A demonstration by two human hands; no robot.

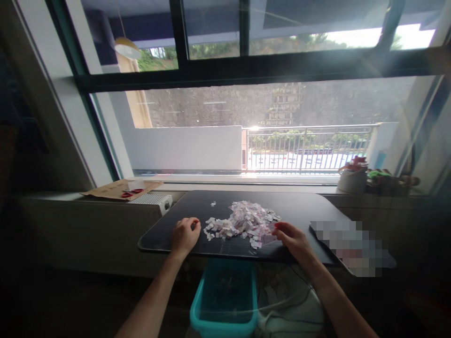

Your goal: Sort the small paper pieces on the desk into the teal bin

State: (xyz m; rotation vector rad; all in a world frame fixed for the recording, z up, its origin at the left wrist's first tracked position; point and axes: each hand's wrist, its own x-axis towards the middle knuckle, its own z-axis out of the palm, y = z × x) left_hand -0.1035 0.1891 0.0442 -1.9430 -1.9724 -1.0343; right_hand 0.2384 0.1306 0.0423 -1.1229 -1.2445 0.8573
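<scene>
Head view shows the paper scraps (250, 218) in one loose heap on the counter (165, 237). Judged from this layout, the handling is partly complete: most scraps lie together; a few stray scraps (213, 203) lie apart, behind the heap's left end. Contents of the bin (225, 327) below the counter edge are too dim to identify.

The left hand (186, 234) rests left of the heap, near but apart from it, fingers curled to a narrow gap. The right hand (291, 237) is at the heap's right edge, fingers narrow; whether either hand grips a scrap cannot be determined.
</scene>
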